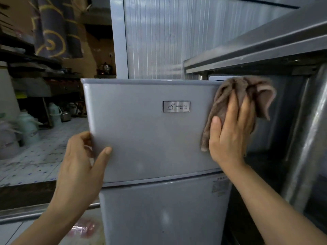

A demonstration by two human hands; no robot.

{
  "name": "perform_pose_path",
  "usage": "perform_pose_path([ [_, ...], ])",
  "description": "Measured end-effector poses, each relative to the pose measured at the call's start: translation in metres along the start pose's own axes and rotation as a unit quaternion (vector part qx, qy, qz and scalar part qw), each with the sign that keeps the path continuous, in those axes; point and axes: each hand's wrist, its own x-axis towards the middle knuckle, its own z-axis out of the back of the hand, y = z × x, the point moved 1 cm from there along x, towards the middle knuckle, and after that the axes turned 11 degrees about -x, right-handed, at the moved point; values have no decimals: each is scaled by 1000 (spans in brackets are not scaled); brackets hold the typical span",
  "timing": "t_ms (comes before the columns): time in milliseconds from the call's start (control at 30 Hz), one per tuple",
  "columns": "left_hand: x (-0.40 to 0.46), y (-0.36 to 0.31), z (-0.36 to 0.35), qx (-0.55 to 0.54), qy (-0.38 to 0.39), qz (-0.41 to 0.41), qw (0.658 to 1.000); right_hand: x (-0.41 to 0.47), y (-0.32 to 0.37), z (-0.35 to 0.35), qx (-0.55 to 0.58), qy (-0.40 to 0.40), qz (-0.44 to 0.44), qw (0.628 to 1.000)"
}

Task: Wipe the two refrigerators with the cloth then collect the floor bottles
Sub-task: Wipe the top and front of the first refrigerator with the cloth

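Several pale green and white thermos jugs (28,124) stand on the speckled tiled floor (44,156) at the far left, below dark cluttered shelves (31,57) and a grey hanging cloth with yellow swirls (53,29). Nearer the middle, the left hand (83,167) grips the left edge of the upper door of the small grey two-door refrigerator (150,138): its thumb lies flat on the door front while the fingers curl round behind the edge. A small silver nameplate (176,106) sits high on that upper door, and a label of fine print (219,186), too small to read, is stuck at the top right corner of the lower door. Behind the refrigerator rises a ribbed translucent panel (168,38) in a pale frame. At the refrigerator's upper right corner the right hand (231,131) presses a crumpled brown cloth (244,96) against the door's right edge, fingers spread and fairly straight over the fabric, thumb pointing upward along the cloth's left side; loose folds of the cloth bunch above the fingertips and hang off to the right. Right of the hand stands a stainless steel unit (304,138) with a flat steel top (256,50) that overhangs the refrigerator's corner, its shiny front dim and streaked with reflections. Low at the left, beside the refrigerator's base, lies a blurred pinkish plastic packet (83,228).
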Motion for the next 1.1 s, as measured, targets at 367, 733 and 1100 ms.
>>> perform_pose_path([
  [367,-26,23,-7,2,1,15,1000,-119,-33,-3,1,153,-54,987],
  [733,-45,44,-9,4,20,60,998,-48,24,-4,-25,62,2,998],
  [1100,-42,35,3,-22,64,63,996,-93,85,-1,-20,67,268,961],
])
